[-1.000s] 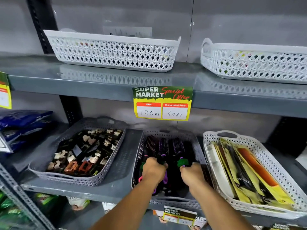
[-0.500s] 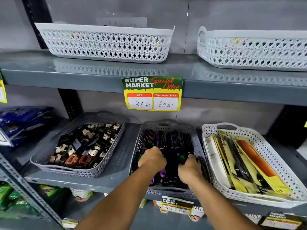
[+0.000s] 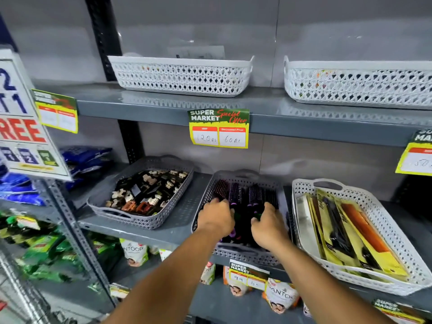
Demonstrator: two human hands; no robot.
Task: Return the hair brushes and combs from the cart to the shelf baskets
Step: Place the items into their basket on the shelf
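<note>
A grey basket (image 3: pixel 243 254) on the middle shelf holds several round hair brushes (image 3: pixel 236 192) with purple and pink bristles. Both my hands are inside it. My left hand (image 3: pixel 216 218) lies over the brush handles, fingers curled down on them, and a purple handle shows under the palm. My right hand (image 3: pixel 268 226) is beside it, thumb and fingers around a green-tipped brush handle (image 3: pixel 257 216). To the right, a white basket (image 3: pixel 364 280) holds packaged combs (image 3: pixel 350 232) in yellow sleeves.
A grey basket of hair clips (image 3: pixel 140 222) sits left of the brush basket. Two white baskets (image 3: pixel 182 78) (image 3: pixel 357 87) stand on the upper shelf. A yellow price tag (image 3: pixel 218 128) hangs from that shelf's edge. A promo sign (image 3: pixel 21 127) juts out at left.
My hands have pushed a little deeper into the brush basket and flattened from tight fists. The view has pulled back and swung left, showing the promo sign.
</note>
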